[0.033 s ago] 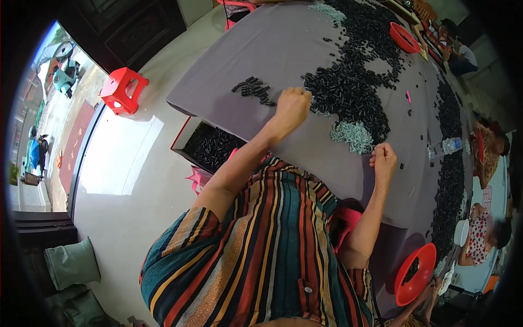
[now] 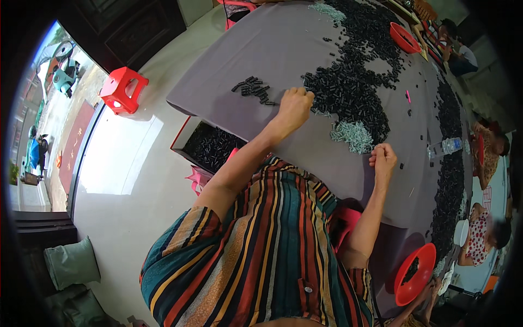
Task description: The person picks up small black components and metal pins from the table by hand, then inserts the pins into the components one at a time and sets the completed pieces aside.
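Note:
My left hand (image 2: pixel 295 107) is closed above the grey-covered table (image 2: pixel 321 158), its fingertips at the left edge of a large heap of short black cylinders (image 2: pixel 348 98). To its left lies a small loose group of the same black pieces (image 2: pixel 253 89). My right hand (image 2: pixel 384 157) is closed too, fingers curled together, beside a pile of small pale-green pieces (image 2: pixel 352 136) at the heap's near end. Whatever either hand holds is hidden by the fingers. Below the table's left edge, an open box (image 2: pixel 185 133) contains many black cylinders.
Red bowls stand at the far side (image 2: pixel 405 38) and near right (image 2: pixel 415 274). A clear plastic bottle (image 2: pixel 445 147) lies at the right, by a long band of black pieces (image 2: pixel 449 180). Other people sit along the right. A red stool (image 2: pixel 124 90) stands on the floor at left.
My left hand has shifted very slightly to the right. Nothing else has visibly changed.

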### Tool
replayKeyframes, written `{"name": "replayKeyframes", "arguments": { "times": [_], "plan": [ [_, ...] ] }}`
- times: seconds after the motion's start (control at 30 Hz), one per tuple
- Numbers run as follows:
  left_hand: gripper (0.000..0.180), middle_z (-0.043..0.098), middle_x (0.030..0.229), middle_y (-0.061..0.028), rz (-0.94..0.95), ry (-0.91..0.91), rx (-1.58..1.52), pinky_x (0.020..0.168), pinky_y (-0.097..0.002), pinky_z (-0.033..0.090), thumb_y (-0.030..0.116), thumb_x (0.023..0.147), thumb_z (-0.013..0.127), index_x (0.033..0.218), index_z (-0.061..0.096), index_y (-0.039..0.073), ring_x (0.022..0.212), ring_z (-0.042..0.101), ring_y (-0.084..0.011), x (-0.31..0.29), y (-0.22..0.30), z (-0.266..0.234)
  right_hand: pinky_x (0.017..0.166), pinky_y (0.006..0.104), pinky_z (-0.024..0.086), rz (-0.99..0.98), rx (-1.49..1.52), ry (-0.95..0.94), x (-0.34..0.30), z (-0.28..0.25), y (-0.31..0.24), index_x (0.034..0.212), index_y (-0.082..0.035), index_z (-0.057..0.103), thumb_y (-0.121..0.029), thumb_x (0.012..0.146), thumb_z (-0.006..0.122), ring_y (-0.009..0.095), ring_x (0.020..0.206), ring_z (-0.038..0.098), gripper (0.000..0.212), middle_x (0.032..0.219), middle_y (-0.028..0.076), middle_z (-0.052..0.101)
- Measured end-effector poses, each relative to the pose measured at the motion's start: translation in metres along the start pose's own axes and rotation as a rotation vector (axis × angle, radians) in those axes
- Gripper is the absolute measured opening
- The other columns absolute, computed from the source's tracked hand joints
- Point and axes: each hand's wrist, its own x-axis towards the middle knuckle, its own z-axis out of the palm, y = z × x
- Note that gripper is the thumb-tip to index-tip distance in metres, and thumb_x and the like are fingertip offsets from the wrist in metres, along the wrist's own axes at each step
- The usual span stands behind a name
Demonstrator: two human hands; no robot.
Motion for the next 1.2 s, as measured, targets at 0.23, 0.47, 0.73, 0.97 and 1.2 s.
{"name": "replayKeyframes", "arguments": {
  "times": [0.23,0.47,0.73,0.97,1.2],
  "plan": [
    [0.012,0.056,0.086,-0.0157,0.052,-0.136,-0.054,0.074,-0.0409,0.042,0.004,0.072,0.051,0.082,0.057,0.003,0.084,0.052,-0.0314,0.002,0.005,0.019,0.042,0.0202,0.043,0.052,0.453,0.045,0.004,0.003,0.016,0.074,-0.004,0.057,-0.003,0.077,0.055,0.007,0.049,0.051,0.004,0.064,0.002,0.055],
    [0.014,0.056,0.088,-0.0163,0.035,-0.199,0.038,0.075,-0.0414,0.043,0.005,0.074,0.050,0.085,0.058,0.001,0.086,0.054,-0.0323,0.007,0.014,0.017,0.042,0.0199,0.043,0.015,0.405,0.042,0.007,0.005,0.022,0.075,-0.004,0.056,-0.001,0.075,0.057,0.007,0.050,0.050,0.004,0.062,0.001,0.053],
    [0.015,0.057,0.092,-0.0186,0.062,-0.306,0.034,0.076,-0.0424,0.045,0.004,0.072,0.052,0.086,0.056,0.001,0.091,0.055,-0.0330,0.001,0.020,0.010,0.045,0.0201,0.045,0.022,0.437,0.086,0.007,0.007,0.025,0.090,-0.001,0.057,0.001,0.078,0.055,0.008,0.054,0.052,0.012,0.069,0.003,0.055],
    [0.013,0.056,0.083,-0.0157,0.062,-0.140,-0.152,0.070,-0.0419,0.045,0.009,0.071,0.060,0.082,0.055,0.004,0.078,0.055,-0.0338,-0.008,0.015,0.013,0.047,0.0211,0.047,0.009,0.529,0.124,0.006,0.010,0.023,0.084,-0.001,0.054,-0.002,0.082,0.054,0.009,0.056,0.053,0.002,0.072,0.005,0.057],
    [0.012,0.057,0.074,-0.0145,-0.032,-0.023,-0.285,0.066,-0.0412,0.044,0.014,0.072,0.061,0.075,0.055,0.004,0.075,0.056,-0.0325,-0.021,0.022,0.005,0.048,0.0201,0.045,-0.029,0.480,0.170,0.005,0.019,0.016,0.081,-0.003,0.054,-0.004,0.080,0.060,0.008,0.055,0.052,0.006,0.068,0.001,0.054]
  ]
}}
